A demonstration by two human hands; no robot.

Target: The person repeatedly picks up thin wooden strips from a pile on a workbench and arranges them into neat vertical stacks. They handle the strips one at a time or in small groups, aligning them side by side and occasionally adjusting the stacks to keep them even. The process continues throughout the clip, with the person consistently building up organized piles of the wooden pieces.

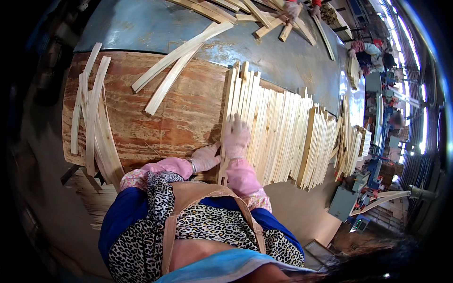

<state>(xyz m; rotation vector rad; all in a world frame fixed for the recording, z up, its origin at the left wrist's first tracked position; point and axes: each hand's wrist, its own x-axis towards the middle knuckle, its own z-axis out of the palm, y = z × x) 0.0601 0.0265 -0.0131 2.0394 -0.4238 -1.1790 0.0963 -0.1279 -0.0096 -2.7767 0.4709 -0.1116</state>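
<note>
My right hand (237,137), in a pale pink work glove, lies on top of the leftmost wooden strips (240,92) of a long row, its fingers reaching away from me. Beside it, my left hand (205,158), gloved alike, rests by the near left edge of that row. Its thumb stands apart from the fingers, and the fingertips meet the side of the outermost strip. The pale strips stand close together side by side, and several at the left end stick out farther at the far side. Neither hand visibly grips a strip.
Two crossed strips (181,59) lie across the plywood board (160,127) and grey metal table (137,28). Loose strips (96,111) hang over the board's left edge. At the far side, another person's gloved hands (291,12) handle scattered wood. More strips and machines (343,203) stand right.
</note>
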